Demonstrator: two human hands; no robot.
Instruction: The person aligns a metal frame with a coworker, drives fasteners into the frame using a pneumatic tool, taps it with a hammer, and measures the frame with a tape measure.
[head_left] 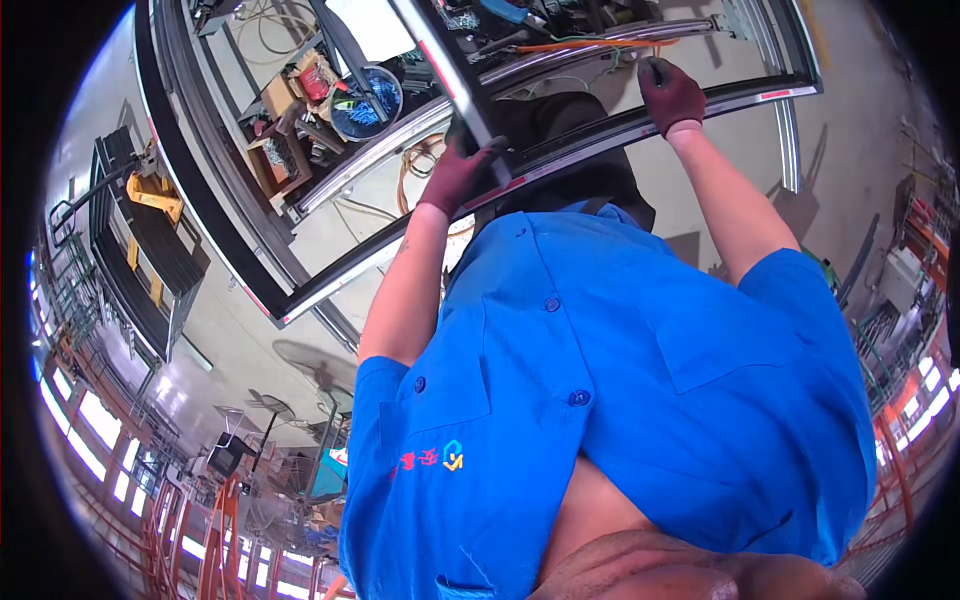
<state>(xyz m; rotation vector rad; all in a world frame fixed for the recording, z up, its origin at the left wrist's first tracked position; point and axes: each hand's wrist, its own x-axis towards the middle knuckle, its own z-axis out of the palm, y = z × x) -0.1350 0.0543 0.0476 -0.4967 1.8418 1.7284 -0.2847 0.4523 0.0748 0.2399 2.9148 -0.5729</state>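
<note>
While my left hand (464, 174) grips a glossy bar (452, 85), a round tub (401, 100) stands nearby. My right hand (670, 98) curls (contents unclear).

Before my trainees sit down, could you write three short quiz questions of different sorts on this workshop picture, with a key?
1. Multiple choice. Which hand is at the metal crossbar?
A) The right
B) The left
C) Neither

2. True or false? In the picture, the round container with small blue pieces lies to the left of the left hand.

3. Fill in the missing word. The person wears a ____ shirt with buttons down the front.

Key: 1. B; 2. True; 3. blue.
</note>
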